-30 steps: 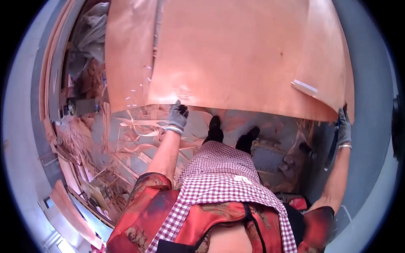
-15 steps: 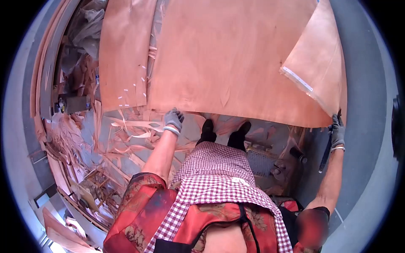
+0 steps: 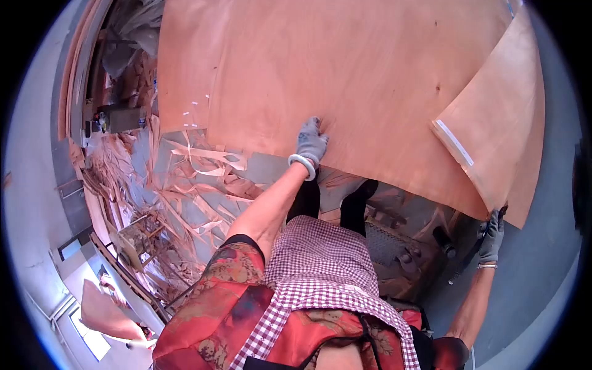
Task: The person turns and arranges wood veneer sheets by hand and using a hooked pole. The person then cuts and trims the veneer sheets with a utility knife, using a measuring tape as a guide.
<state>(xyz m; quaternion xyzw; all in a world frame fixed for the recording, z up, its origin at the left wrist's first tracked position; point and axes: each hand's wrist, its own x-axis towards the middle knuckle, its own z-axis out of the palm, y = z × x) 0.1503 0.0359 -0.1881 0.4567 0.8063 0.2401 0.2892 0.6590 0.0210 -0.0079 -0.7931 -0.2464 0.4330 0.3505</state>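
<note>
A wide, thin reddish-brown sheet (image 3: 345,80) spreads across the upper view, over a narrower sheet (image 3: 185,68) at its left. My left hand (image 3: 312,143), in a grey glove, lies on top of the wide sheet near its front edge, fingers partly bent, with nothing seen in them. At the right, my gloved right hand (image 3: 492,237) is closed at the sheet's corner, with a dark long tool beside the palm. The right part of the sheet is folded over, with a white strip (image 3: 454,143) along the flap's edge.
Torn strips (image 3: 203,160) of the same thin material litter the floor. A dark grey box (image 3: 122,119) and crumpled plastic (image 3: 139,31) are at the upper left. A black cylinder (image 3: 444,240) and a mesh mat (image 3: 385,242) lie at the lower right.
My left hand has moved from the front edge onto the sheet, up and to the right. My right hand is lower in view with the corner. The gap between the sheets has closed.
</note>
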